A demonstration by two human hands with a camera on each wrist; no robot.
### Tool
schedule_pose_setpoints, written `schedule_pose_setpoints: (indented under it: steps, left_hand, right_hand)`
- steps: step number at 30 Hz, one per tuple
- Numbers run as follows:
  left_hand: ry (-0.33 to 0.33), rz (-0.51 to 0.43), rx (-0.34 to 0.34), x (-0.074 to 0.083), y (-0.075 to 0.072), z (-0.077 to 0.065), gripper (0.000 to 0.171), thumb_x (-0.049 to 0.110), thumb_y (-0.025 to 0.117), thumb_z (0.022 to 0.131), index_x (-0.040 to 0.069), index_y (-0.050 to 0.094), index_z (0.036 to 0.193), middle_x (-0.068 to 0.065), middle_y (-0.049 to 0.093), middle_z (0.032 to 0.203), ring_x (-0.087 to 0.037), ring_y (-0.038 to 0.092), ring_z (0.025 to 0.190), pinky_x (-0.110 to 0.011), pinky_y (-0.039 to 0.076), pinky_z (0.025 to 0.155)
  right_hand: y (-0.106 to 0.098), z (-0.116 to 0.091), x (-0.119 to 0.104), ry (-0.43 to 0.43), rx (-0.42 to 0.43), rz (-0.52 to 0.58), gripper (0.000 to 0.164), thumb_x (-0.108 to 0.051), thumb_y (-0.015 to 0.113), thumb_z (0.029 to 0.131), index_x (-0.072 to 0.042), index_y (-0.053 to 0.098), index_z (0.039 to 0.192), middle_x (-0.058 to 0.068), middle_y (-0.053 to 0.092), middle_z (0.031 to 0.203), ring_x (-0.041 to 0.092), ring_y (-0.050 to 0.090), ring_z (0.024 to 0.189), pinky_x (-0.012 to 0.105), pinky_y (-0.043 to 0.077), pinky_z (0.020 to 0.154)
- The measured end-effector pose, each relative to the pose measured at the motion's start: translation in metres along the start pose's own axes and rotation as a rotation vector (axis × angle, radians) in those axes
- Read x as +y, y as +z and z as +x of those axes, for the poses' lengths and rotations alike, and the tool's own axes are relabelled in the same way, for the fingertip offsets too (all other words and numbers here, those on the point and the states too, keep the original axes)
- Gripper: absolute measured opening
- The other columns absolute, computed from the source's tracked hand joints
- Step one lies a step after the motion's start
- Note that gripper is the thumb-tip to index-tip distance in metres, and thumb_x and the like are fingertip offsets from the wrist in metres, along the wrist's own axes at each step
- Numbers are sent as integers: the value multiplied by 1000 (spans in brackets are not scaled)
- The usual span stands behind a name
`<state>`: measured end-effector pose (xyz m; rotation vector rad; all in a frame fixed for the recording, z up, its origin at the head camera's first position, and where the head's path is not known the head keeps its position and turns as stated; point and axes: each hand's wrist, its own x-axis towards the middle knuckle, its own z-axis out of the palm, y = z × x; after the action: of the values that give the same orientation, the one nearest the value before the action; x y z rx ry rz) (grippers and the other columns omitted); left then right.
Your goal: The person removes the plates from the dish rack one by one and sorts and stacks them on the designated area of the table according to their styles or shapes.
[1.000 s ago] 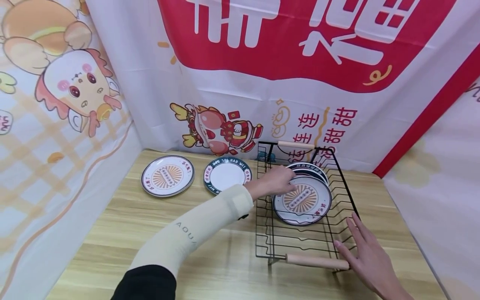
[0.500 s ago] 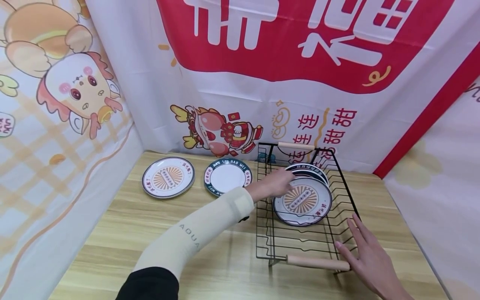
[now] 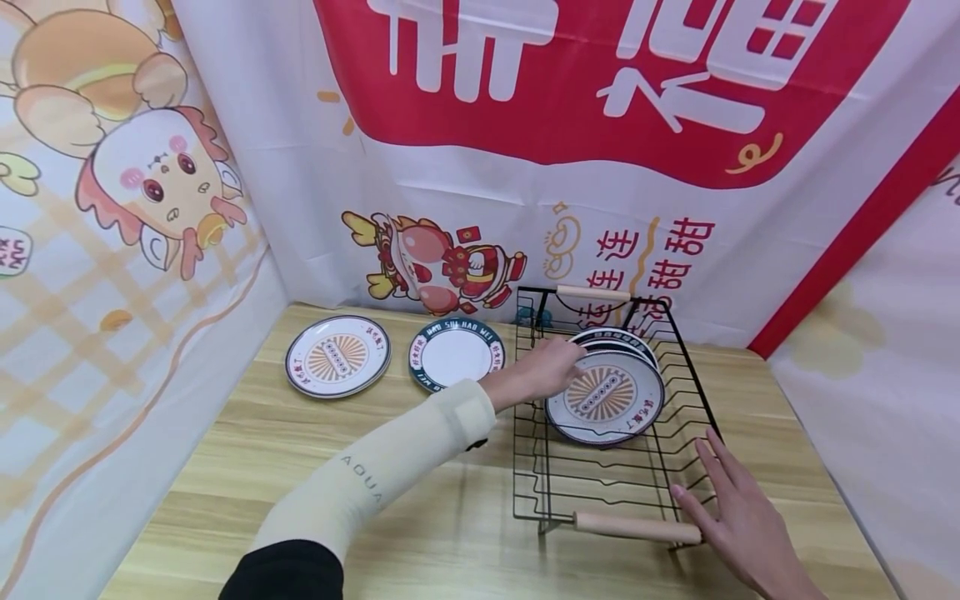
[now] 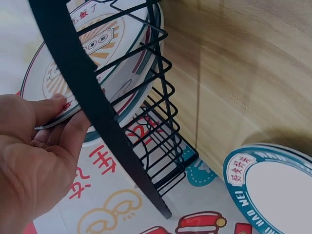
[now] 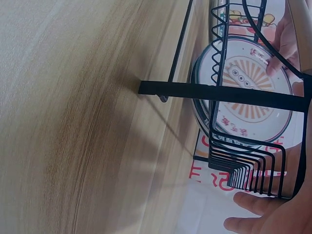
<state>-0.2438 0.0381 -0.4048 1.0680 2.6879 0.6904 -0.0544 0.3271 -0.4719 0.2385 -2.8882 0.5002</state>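
Note:
A black wire dish rack with wooden handles stands on the table, several plates upright in its far half. Frontmost is a white plate with an orange sunburst print. My left hand pinches this plate by its upper left rim. In the left wrist view the thumb lies on the printed face and the fingers curl behind. Other plates lean just behind it, partly covered. My right hand, fingers extended, rests along the rack's near right corner by the front wooden handle.
Left of the rack, green-rimmed plates lie stacked on the wood-grain table. Farther left is a stack of sunburst plates. A printed cloth hangs close behind the rack, and more cloth bounds the table on both sides.
The pinched sunburst plate has risen slightly, its lower edge higher among the wires. My left hand has shifted a little left with it. The right hand stays at the rack's corner.

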Motion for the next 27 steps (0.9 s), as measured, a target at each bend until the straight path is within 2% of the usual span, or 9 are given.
schedule_pose_setpoints:
  steps: [5,10,14,17,21,27]
  left_hand:
    - [-6,-55,48,1,-10,-8,17,10,58,109,6,72,119,-4,72,90,-10,65,69,-18,51,61]
    - [-14,-98,103,4,-19,-17,22,14,59,109,5,70,126,-1,68,84,-8,63,66,-17,52,61]
    - [4,-117,177,6,-27,-26,18,15,59,110,5,71,120,-3,68,82,-7,62,63,-16,51,57]
    - [14,-158,241,6,-36,-35,17,15,59,110,5,71,117,-6,72,84,-7,63,62,-16,51,54]
    - [18,-246,319,2,-51,-51,23,14,59,109,2,70,126,-9,76,91,-12,68,63,-19,54,52]
    - [-12,-281,399,-13,-78,-79,30,14,59,109,-2,66,133,-12,76,88,-20,69,60,-24,55,48]
  right_hand:
    - [0,0,1,13,-16,-7,81,-48,68,100,4,42,158,20,28,171,56,43,140,78,45,93]
    - [0,0,1,22,-31,-12,82,-49,67,101,4,43,157,21,28,171,56,43,140,78,45,95]
    - [0,-1,0,23,-29,-3,82,-49,67,101,3,41,159,19,27,172,56,42,141,78,44,96]
    - [0,-1,-1,21,-26,5,82,-48,67,101,1,39,160,17,24,174,56,42,141,78,44,95]
    - [-1,-1,-1,13,-14,9,82,-46,68,101,0,38,161,16,23,174,56,42,141,78,45,93]
    - [-2,-1,-2,9,-4,12,81,-46,68,101,2,40,159,17,25,174,56,43,140,77,45,93]
